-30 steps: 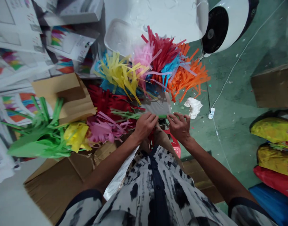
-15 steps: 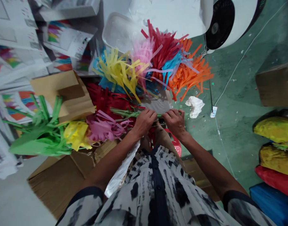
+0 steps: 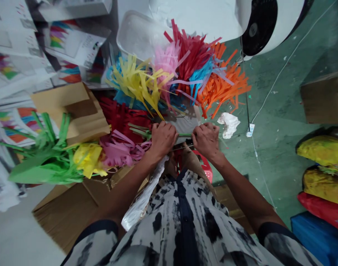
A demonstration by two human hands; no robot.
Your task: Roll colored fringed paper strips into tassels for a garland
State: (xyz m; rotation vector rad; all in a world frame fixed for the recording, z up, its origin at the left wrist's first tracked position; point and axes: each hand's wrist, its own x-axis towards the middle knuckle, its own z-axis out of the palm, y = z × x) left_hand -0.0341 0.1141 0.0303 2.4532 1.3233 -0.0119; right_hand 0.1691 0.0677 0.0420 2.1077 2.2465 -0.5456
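Observation:
My left hand (image 3: 165, 137) and my right hand (image 3: 206, 139) are closed side by side in front of my body. A narrow green paper strip (image 3: 185, 134) runs taut between the two fists. Loose green fringe (image 3: 140, 130) pokes out to the left of my left hand, seemingly part of the same paper tassel. Fingertips of both hands are curled out of sight. Beside my left hand lie a pink paper tassel (image 3: 121, 149) and dark red fringed paper (image 3: 124, 120). Beyond the hands are yellow (image 3: 141, 83), red (image 3: 192, 55) and orange tassels (image 3: 224, 87).
Green (image 3: 47, 168) and yellow paper (image 3: 88, 159) lie at left by an opened cardboard box (image 3: 72, 111). A clear plastic tub (image 3: 138, 35) stands at the back. Crumpled white paper (image 3: 229, 125) and a cable (image 3: 268, 98) are on the floor at right. Below is a red stool (image 3: 206, 168).
My hands have moved slightly apart, the left one further left, and more of the green strip shows between them. Less green fringe is visible beside my left hand.

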